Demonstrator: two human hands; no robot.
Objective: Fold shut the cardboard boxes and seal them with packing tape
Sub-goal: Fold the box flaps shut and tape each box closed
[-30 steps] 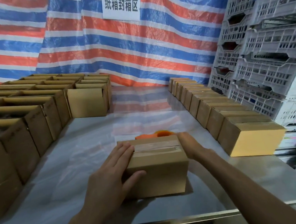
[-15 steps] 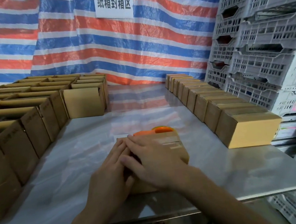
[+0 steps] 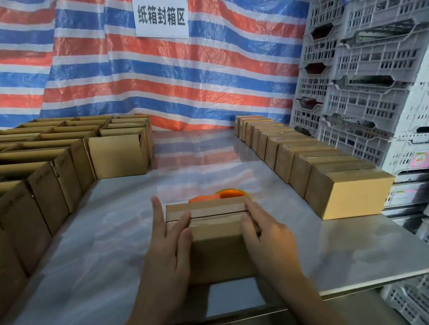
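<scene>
On the counter (image 3: 105, 241), my left hand (image 3: 168, 248) and right hand (image 3: 267, 235) lie spread across the box (image 3: 216, 236); poorly rubbed tape (image 3: 218, 210) may lift.

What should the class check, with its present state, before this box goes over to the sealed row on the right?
1. Box flaps folded shut: ok.
2. Tape along top seam: ok.
3. Tape ends stuck down the sides: cannot tell, hands cover them.
4. Left hand and right hand on the box ends: ok.
5. Bare table at the near end of the sealed row: ok.
6. Dispenser clear of the box: cannot tell.
</scene>
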